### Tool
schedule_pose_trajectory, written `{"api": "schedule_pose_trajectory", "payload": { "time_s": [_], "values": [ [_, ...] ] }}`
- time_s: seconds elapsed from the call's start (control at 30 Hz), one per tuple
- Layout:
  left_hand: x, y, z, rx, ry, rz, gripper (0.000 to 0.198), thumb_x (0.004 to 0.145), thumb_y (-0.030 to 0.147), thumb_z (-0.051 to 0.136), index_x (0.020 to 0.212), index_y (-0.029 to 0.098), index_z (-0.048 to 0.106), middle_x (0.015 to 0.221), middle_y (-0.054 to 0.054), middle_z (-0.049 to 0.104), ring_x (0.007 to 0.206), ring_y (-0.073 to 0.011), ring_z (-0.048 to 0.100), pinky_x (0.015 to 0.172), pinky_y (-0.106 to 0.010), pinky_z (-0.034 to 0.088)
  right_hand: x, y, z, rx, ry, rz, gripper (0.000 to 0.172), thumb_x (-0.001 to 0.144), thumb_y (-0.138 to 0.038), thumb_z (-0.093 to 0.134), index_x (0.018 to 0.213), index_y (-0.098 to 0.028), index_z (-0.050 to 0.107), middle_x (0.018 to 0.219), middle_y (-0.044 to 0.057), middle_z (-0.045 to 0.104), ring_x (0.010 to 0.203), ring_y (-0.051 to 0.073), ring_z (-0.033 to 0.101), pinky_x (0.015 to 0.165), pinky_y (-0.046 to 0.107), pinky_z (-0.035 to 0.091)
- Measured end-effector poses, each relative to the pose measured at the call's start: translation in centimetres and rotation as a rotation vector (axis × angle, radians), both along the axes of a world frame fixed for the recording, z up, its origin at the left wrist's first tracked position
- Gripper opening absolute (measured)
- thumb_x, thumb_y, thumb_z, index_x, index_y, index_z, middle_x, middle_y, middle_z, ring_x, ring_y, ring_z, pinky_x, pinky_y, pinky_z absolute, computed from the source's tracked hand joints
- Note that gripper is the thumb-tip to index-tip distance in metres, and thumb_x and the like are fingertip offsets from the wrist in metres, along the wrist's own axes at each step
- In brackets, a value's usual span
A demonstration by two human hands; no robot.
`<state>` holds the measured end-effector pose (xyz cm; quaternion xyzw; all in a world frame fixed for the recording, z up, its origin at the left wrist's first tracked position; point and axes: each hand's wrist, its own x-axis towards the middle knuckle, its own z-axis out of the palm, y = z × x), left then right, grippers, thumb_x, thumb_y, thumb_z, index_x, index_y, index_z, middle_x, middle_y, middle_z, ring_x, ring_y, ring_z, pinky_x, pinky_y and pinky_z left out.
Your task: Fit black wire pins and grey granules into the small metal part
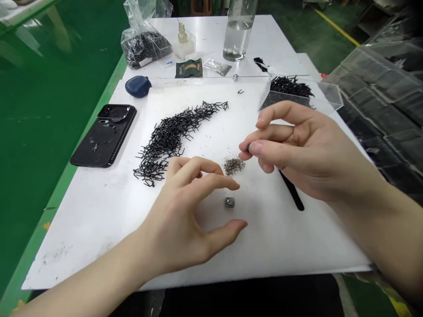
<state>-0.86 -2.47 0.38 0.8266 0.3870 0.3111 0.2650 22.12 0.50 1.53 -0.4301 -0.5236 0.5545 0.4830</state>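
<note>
My left hand (188, 211) hovers over the white board (99, 220) with fingers curved and thumb spread apart, holding nothing. Just under its fingertips lies a small grey metal block (229, 202). My right hand (297, 145) is raised to the right, thumb and fingers pinched on a tiny dark part. Between both hands sits a little heap of fine grey bits (234, 165). A long pile of black wire clips (175, 134) stretches to the left of it. A black stick (292, 191) pokes out from under my right hand.
A phone in a black case (104, 134) and a blue earbud case (138, 86) lie at the left. A clear tray of black clips (294, 90), a plastic bag of clips (143, 44), a green packet (188, 68) and a water bottle (237, 31) stand behind.
</note>
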Motion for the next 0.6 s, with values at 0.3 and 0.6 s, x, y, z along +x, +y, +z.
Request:
{"api": "schedule_pose_trajectory", "payload": {
  "time_s": [0.3,0.6],
  "values": [
    [-0.3,0.7,0.0,-0.067,-0.171,-0.032,0.018,0.082,0.018,0.091,0.095,0.028,0.084,0.102,0.001,0.084,0.097,-0.0201,0.068,0.099,-0.038,0.054,-0.2,-0.1,-0.1,0.245,-0.147,-0.009,0.025,0.081,-0.007,0.083,0.085,-0.031,0.079,0.089,-0.005,0.082,0.083,0.016,0.080,0.074,0.023,0.070],
    [-0.4,1.4,0.4,-0.884,-0.748,0.095,0.016,0.088,0.028,0.089,0.101,0.036,0.087,0.102,0.007,0.087,0.097,-0.0116,0.082,0.088,-0.013,0.066,-0.6,-0.6,-0.4,0.346,-0.153,-0.016,0.029,0.084,-0.001,0.076,0.088,-0.029,0.080,0.088,-0.004,0.081,0.085,0.016,0.078,0.075,0.024,0.069]
  ]
}}
